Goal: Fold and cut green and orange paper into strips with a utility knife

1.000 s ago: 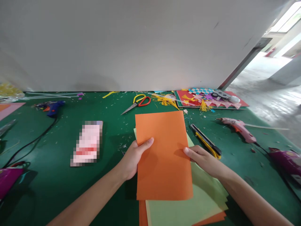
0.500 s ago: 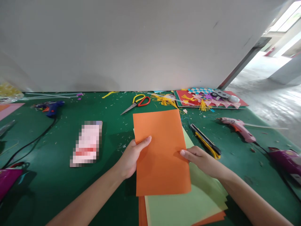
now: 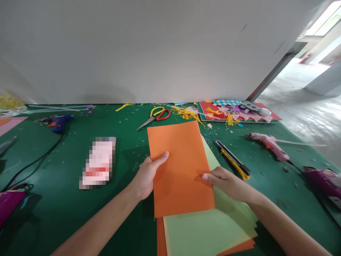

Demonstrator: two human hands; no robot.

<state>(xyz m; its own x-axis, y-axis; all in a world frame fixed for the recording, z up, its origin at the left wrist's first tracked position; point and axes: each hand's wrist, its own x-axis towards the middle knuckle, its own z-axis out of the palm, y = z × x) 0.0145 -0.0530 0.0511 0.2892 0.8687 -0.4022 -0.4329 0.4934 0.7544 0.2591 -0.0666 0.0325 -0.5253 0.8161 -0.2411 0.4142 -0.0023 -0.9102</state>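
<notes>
An orange paper sheet point(image 3: 179, 167) is held up over a stack of light green and orange sheets point(image 3: 210, 231) on the green table point(image 3: 66, 213). My left hand point(image 3: 146, 176) pinches the sheet's left edge, thumb on top. My right hand point(image 3: 226, 183) pinches its right edge, thumb on the face. Both hands are closed on the sheet.
A yellow and black utility knife point(image 3: 233, 159) lies just right of the sheet. Scissors point(image 3: 156, 117) lie behind it. A pink glue gun point(image 3: 269, 144), a purple one point(image 3: 323, 181), a blue one point(image 3: 57, 122) with its cable, and a craft board point(image 3: 237, 112) surround the area.
The orange sheet has moved a little away from me and to the left, with both hands shifting along it. More of the green sheet shows below.
</notes>
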